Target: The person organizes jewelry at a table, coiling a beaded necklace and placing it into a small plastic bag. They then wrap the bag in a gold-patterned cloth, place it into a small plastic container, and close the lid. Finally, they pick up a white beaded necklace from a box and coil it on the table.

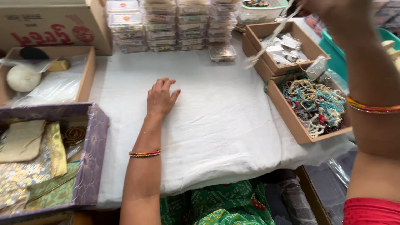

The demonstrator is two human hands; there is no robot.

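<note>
The left hand [160, 99] lay flat, fingers spread, on the white-clothed counter [216, 125]. The right hand [333, 10], partly cropped, pinched a blurred pale strip [273, 35].

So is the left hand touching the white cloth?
Touching. The head view shows the left hand lying palm down, fingers spread, flat on the white cloth, with no gap under it.
</note>
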